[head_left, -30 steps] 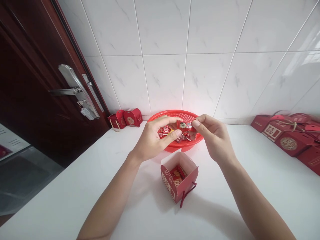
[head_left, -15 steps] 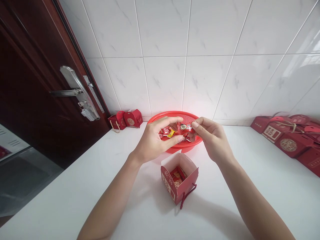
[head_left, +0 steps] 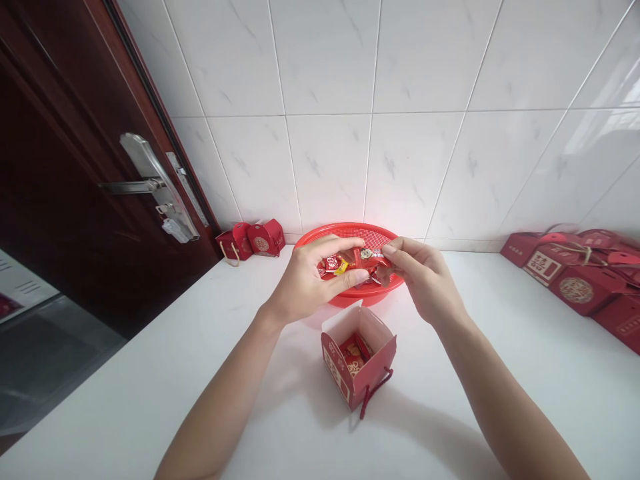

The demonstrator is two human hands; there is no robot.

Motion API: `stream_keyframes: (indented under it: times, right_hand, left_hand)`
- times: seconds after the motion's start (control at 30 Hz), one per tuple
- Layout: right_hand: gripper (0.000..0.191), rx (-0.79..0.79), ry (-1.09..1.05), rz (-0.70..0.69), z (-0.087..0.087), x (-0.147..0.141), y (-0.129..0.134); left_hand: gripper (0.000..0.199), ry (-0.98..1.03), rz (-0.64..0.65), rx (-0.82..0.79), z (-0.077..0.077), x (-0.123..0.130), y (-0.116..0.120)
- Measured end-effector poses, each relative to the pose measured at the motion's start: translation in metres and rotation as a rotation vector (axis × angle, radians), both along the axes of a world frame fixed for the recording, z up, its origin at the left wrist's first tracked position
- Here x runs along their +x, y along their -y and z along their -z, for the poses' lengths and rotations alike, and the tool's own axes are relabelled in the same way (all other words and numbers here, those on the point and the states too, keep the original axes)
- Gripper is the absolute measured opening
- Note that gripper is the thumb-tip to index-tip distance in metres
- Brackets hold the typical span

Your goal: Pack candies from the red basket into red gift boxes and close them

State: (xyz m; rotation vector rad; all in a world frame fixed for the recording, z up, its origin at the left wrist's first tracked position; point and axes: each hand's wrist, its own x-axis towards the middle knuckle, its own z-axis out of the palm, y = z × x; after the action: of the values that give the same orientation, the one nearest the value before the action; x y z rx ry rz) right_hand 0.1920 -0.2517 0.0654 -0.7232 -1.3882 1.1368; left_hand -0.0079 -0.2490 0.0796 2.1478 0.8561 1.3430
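Note:
A small candy in a red wrapper with a printed figure [head_left: 371, 257] is held between my two hands, over a red plastic basket [head_left: 320, 233]. My right hand [head_left: 425, 277] pinches its right end between thumb and fingers. The curved thumb and fingertips of my left hand [head_left: 310, 273] close on its left end from below and above. Behind the left fingers, more candies in red and yellow wrappers [head_left: 334, 265] show in the basket. Below the hands stands an open red box [head_left: 373, 373] with a cord handle. Red and gold packets [head_left: 355, 357] lie inside it.
Two small red boxes [head_left: 267, 237] stand by the wall at left. Several red boxes with gold print [head_left: 577, 290] are grouped at right. Everything stands on a white table [head_left: 210, 347] against a tiled wall. A dark red door [head_left: 65, 133] is at far left.
The candy between my hands has turned slightly, so more of its red wrapper shows. My right fingers have shifted a little; the open box and basket stay in place.

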Motion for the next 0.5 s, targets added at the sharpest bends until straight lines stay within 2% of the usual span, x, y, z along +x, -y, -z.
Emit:
stream_keyframes:
  times: [0.2, 0.37, 0.5]
  right_hand:
    - [0.024, 0.061, 0.047, 0.090, -0.0026, -0.0012, 0.0034]
    - [0.036, 0.098, 0.051, 0.017, -0.0053, 0.0016, 0.0057]
    - [0.034, 0.088, 0.044, 0.019, -0.0043, 0.0019, 0.0045]
  left_hand:
    - [0.041, 0.062, 0.030, -0.118, 0.0013, -0.0022, -0.0045]
    - [0.040, 0.112, 0.058, -0.176, 0.0001, -0.0031, -0.0070]
    - [0.040, 0.138, 0.096, -0.210, -0.0018, -0.0031, -0.0071]
